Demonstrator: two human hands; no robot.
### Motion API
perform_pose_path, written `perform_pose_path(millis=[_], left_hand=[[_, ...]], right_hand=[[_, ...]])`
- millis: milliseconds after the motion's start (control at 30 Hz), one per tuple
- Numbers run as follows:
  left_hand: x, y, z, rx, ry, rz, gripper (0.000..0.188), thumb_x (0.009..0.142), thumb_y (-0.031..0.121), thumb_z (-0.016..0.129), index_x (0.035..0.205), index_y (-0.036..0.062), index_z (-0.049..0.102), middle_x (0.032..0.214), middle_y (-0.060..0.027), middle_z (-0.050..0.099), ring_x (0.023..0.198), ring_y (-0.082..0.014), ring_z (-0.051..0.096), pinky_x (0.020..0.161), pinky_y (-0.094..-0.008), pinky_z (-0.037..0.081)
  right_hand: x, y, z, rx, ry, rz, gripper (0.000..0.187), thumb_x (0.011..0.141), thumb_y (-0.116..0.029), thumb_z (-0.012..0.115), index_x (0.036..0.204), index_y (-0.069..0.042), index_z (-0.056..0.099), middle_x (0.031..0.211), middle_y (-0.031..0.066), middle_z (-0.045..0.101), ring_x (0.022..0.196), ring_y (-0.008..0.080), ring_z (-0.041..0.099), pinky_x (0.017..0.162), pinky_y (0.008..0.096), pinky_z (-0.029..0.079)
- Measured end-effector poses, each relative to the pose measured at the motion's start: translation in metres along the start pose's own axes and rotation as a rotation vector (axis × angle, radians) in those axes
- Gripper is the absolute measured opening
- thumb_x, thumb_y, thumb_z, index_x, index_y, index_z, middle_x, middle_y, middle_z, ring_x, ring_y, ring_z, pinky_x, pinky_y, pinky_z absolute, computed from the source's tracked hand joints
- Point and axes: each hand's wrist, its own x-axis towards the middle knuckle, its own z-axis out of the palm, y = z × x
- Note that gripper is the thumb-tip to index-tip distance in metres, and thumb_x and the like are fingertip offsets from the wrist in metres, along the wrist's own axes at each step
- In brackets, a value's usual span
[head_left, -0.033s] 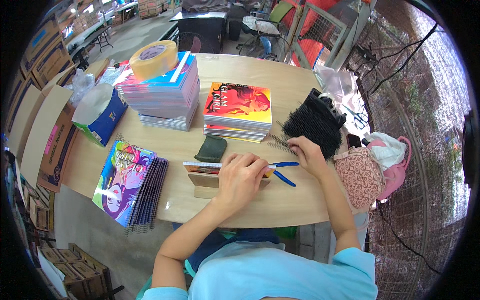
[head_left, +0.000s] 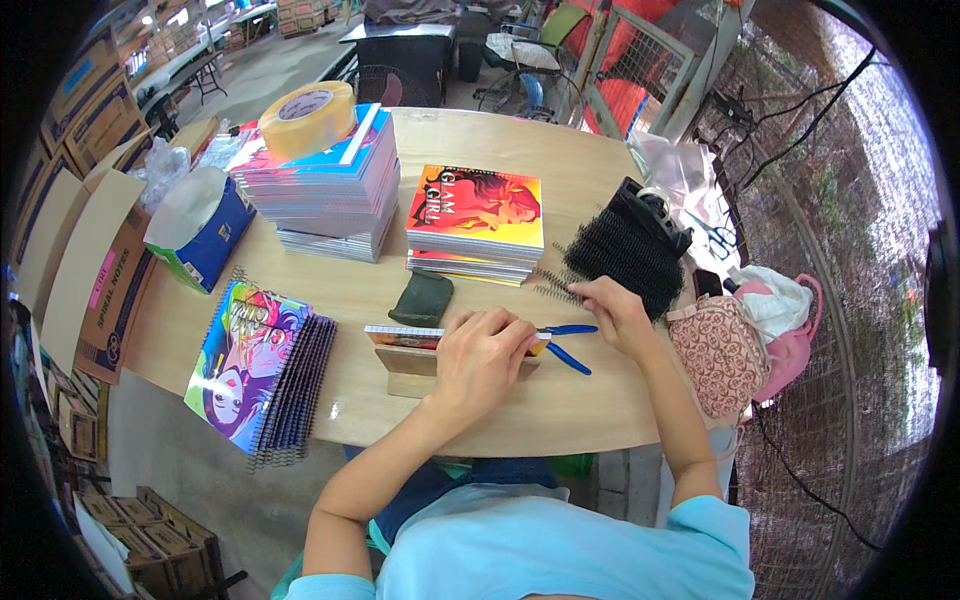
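My left hand (head_left: 480, 358) is closed over a notebook (head_left: 400, 336) that stands on its edge, gripping its top. The notebook rests against a brown wooden or cardboard holder (head_left: 408, 362) on the table. Just right of that hand lie blue-handled pliers (head_left: 568, 356), their jaws hidden. At a bundle of black spiral coils (head_left: 625, 260), my right hand (head_left: 612, 308) pinches one or more loose coils (head_left: 556, 286) at their right end. A dark green cloth or pad (head_left: 421, 298) lies behind the holder. Farther back sits a stack of orange-covered notebooks (head_left: 475, 210).
A tall notebook stack (head_left: 325, 195) topped by a tape roll (head_left: 308, 118) stands back left. Coil-bound notebooks (head_left: 255, 370) lie front left. A blue box (head_left: 200, 230) and an open carton (head_left: 95, 270) are farther left. A patterned pouch (head_left: 718, 352) sits at the right edge.
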Motion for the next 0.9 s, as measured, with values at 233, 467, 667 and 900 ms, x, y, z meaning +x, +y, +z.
perform_pose_path(millis=[233,467,667,900], left_hand=[[0.000,-0.003,0.003,0.005,0.040,0.072,0.009,0.080,0.016,0.072,0.086,0.0110,0.068,0.076,-0.0026,0.061,0.072,-0.0226,0.061,0.067,-0.0355,0.045],[-0.003,-0.002,0.002,-0.012,0.011,0.061,0.009,0.082,0.018,0.069,0.087,0.0109,0.066,0.081,-0.0035,0.060,0.078,-0.0236,0.061,0.071,-0.0380,0.045],[-0.003,-0.002,0.003,-0.002,0.047,0.084,0.009,0.081,0.016,0.071,0.086,0.0109,0.067,0.079,-0.0030,0.061,0.075,-0.0230,0.061,0.069,-0.0366,0.044],[-0.001,-0.001,0.005,0.001,0.067,0.091,0.009,0.080,0.015,0.072,0.086,0.0104,0.067,0.080,-0.0028,0.061,0.076,-0.0231,0.061,0.068,-0.0360,0.045]], right_hand=[[-0.003,-0.038,0.014,0.267,0.008,-0.031,0.019,0.079,0.002,0.069,0.098,0.000,0.069,0.091,0.0114,0.065,0.080,0.0202,0.064,0.070,0.0291,0.050],[-0.010,-0.038,0.022,0.537,0.047,0.032,0.013,0.080,-0.003,0.072,0.092,0.000,0.069,0.088,0.0106,0.068,0.081,0.0177,0.064,0.071,0.0283,0.050],[-0.010,-0.039,0.006,0.355,-0.109,0.068,0.013,0.081,-0.005,0.071,0.094,-0.002,0.070,0.088,0.0104,0.067,0.079,0.0195,0.065,0.069,0.0295,0.050],[-0.011,-0.053,0.006,0.229,-0.102,-0.024,0.018,0.083,-0.010,0.070,0.098,-0.002,0.067,0.085,0.0111,0.066,0.075,0.0262,0.064,0.068,0.0338,0.050]])
